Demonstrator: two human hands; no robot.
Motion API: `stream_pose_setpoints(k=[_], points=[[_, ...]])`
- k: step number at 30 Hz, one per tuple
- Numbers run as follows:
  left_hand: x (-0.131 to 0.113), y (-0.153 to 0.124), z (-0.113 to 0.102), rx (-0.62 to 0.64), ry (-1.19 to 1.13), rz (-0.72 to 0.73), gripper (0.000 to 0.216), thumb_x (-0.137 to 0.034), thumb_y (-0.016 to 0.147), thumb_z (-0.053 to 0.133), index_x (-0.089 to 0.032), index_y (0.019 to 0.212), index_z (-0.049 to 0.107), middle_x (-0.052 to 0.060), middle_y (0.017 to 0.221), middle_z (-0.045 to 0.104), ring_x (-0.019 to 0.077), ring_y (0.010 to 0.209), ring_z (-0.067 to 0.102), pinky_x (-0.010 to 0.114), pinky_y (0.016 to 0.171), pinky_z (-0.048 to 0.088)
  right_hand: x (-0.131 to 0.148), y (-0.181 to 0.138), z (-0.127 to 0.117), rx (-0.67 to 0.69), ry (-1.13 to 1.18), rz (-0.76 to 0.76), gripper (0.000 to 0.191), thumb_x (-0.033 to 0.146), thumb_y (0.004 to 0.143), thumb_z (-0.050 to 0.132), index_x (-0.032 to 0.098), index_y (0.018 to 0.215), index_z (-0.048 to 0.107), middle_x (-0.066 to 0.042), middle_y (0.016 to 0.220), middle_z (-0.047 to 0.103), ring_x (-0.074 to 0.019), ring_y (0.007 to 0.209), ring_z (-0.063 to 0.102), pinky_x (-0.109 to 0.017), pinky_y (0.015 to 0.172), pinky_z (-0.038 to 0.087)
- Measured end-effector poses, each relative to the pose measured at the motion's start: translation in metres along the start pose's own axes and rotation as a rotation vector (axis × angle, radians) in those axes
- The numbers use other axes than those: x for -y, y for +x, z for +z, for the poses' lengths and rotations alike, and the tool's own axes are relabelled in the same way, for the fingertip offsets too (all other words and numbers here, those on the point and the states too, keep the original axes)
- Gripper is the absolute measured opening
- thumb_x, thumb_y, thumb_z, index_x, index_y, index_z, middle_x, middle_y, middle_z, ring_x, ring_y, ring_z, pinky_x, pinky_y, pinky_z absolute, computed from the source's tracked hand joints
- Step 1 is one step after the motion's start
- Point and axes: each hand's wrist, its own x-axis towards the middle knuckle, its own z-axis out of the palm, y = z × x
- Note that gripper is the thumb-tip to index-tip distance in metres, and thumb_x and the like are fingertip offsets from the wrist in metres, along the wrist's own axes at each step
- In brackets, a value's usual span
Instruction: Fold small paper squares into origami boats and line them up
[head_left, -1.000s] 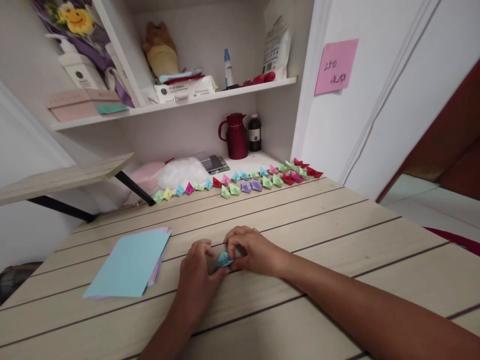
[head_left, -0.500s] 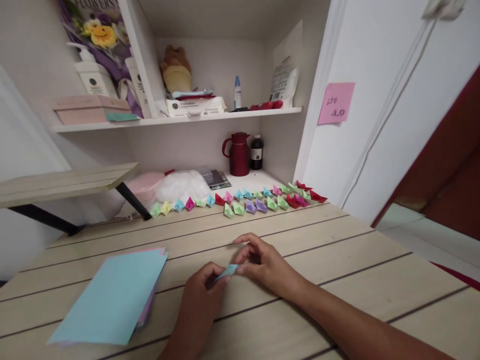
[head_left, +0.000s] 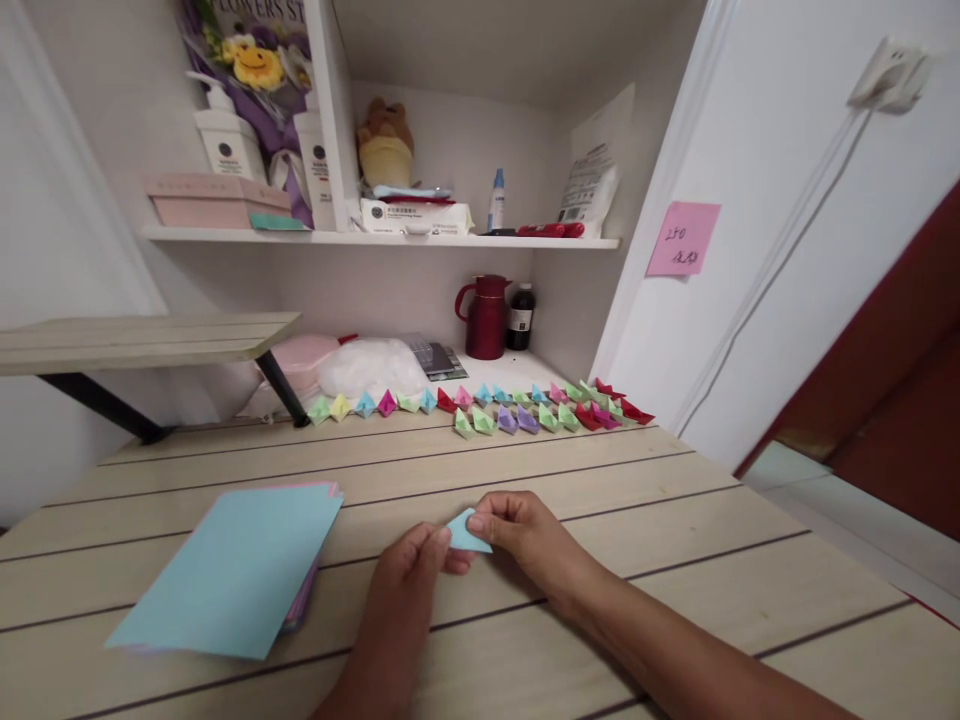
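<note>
Both my hands hold a small folded piece of light blue paper (head_left: 466, 533) just above the wooden table (head_left: 675, 540). My left hand (head_left: 409, 575) pinches its left end with fingers closed. On the right end my right hand (head_left: 525, 535) pinches with thumb and fingers. A stack of coloured paper sheets (head_left: 232, 570), light blue on top, lies to the left of my hands. Along the table's far edge stand two rows of small folded paper boats (head_left: 487, 410) in green, yellow, blue, pink, purple and red.
Behind the boats are a dark red jug (head_left: 487, 318), a dark bottle (head_left: 520, 317), a white plastic bag (head_left: 371, 365) and a pink case (head_left: 300, 358). A shelf (head_left: 375, 238) above carries boxes, bottles and a plush toy. A pink note (head_left: 682, 238) sticks on the right wall.
The folded blue paper rose from the table surface and now shows a pointed corner between my fingertips. The camera tilted up, showing more of the shelf.
</note>
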Motion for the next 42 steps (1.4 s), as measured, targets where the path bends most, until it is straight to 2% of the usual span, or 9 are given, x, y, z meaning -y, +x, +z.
stream_pose_setpoints(k=[7, 11, 15, 21, 25, 28, 31, 34, 42], points=[[-0.009, -0.006, 0.000, 0.045, 0.113, 0.018, 0.039, -0.046, 0.086, 0.045, -0.019, 0.069, 0.068, 0.003, 0.066, 0.071, 0.0215, 0.067, 0.065, 0.033, 0.074, 0.048, -0.005, -0.001, -0.009, 0.005, -0.064, 0.023, 0.039, 0.045, 0.059, 0.084, 0.014, 0.064, 0.061, 0.002, 0.059, 0.059, -0.0109, 0.058, 0.048, -0.025, 0.060, 0.036], [-0.012, -0.009, 0.002, 0.075, 0.185, 0.034, 0.039, -0.045, 0.088, 0.044, -0.020, 0.067, 0.065, 0.002, 0.065, 0.068, 0.0200, 0.066, 0.063, 0.032, 0.070, 0.047, -0.005, -0.004, -0.017, 0.051, -0.130, 0.030, 0.039, 0.045, 0.061, 0.082, 0.014, 0.070, 0.062, 0.001, 0.062, 0.060, -0.0119, 0.060, 0.050, -0.026, 0.062, 0.037], [-0.012, -0.010, 0.002, 0.095, 0.189, 0.036, 0.040, -0.046, 0.088, 0.046, -0.020, 0.063, 0.062, 0.002, 0.064, 0.067, 0.0192, 0.065, 0.061, 0.031, 0.069, 0.046, 0.001, -0.009, -0.020, 0.106, -0.120, 0.078, 0.039, 0.048, 0.064, 0.080, 0.013, 0.067, 0.062, 0.001, 0.061, 0.059, -0.0120, 0.060, 0.049, -0.026, 0.064, 0.036], [-0.013, -0.007, 0.001, -0.058, 0.051, 0.035, 0.034, -0.051, 0.082, 0.054, -0.020, 0.073, 0.064, 0.002, 0.073, 0.068, 0.0207, 0.074, 0.063, 0.033, 0.077, 0.047, 0.006, -0.013, -0.024, 0.022, 0.031, 0.110, 0.041, 0.051, 0.063, 0.079, 0.013, 0.067, 0.065, -0.001, 0.065, 0.062, -0.0136, 0.064, 0.050, -0.028, 0.070, 0.035], [-0.002, -0.001, 0.005, -0.119, -0.133, 0.006, 0.038, -0.051, 0.070, 0.068, -0.018, 0.088, 0.065, 0.004, 0.084, 0.070, 0.0215, 0.080, 0.065, 0.036, 0.080, 0.049, 0.004, -0.013, -0.026, -0.017, 0.107, 0.148, 0.041, 0.051, 0.064, 0.079, 0.014, 0.068, 0.063, -0.001, 0.065, 0.062, -0.0128, 0.060, 0.048, -0.027, 0.064, 0.034], [0.005, 0.001, 0.009, -0.067, -0.229, 0.029, 0.043, -0.048, 0.065, 0.074, -0.017, 0.093, 0.065, 0.006, 0.082, 0.070, 0.0211, 0.080, 0.065, 0.034, 0.076, 0.050, 0.002, -0.013, -0.024, -0.043, 0.095, 0.130, 0.041, 0.051, 0.064, 0.079, 0.015, 0.068, 0.061, 0.000, 0.064, 0.061, -0.0126, 0.060, 0.048, -0.026, 0.065, 0.033], [0.005, 0.000, 0.011, 0.045, -0.302, 0.036, 0.043, -0.043, 0.067, 0.074, -0.016, 0.099, 0.067, 0.004, 0.076, 0.069, 0.0179, 0.071, 0.063, 0.032, 0.072, 0.049, -0.001, -0.013, -0.021, 0.019, 0.090, 0.091, 0.042, 0.052, 0.064, 0.079, 0.014, 0.068, 0.061, -0.001, 0.067, 0.064, -0.0140, 0.064, 0.052, -0.027, 0.069, 0.035], [0.003, -0.001, 0.008, 0.119, -0.299, 0.008, 0.039, -0.039, 0.071, 0.072, -0.017, 0.103, 0.070, 0.003, 0.078, 0.070, 0.0162, 0.070, 0.062, 0.031, 0.075, 0.049, -0.001, -0.014, -0.018, 0.063, 0.103, 0.080, 0.039, 0.050, 0.068, 0.077, 0.014, 0.068, 0.062, -0.002, 0.069, 0.065, -0.0152, 0.067, 0.054, -0.028, 0.072, 0.038], [0.004, -0.002, 0.005, 0.058, -0.227, 0.002, 0.033, -0.040, 0.072, 0.068, -0.017, 0.096, 0.074, 0.002, 0.068, 0.068, 0.0177, 0.070, 0.061, 0.031, 0.074, 0.049, 0.002, -0.016, -0.014, 0.129, 0.121, 0.088, 0.039, 0.051, 0.071, 0.075, 0.014, 0.072, 0.065, -0.004, 0.068, 0.067, -0.0184, 0.073, 0.059, -0.032, 0.079, 0.041]])
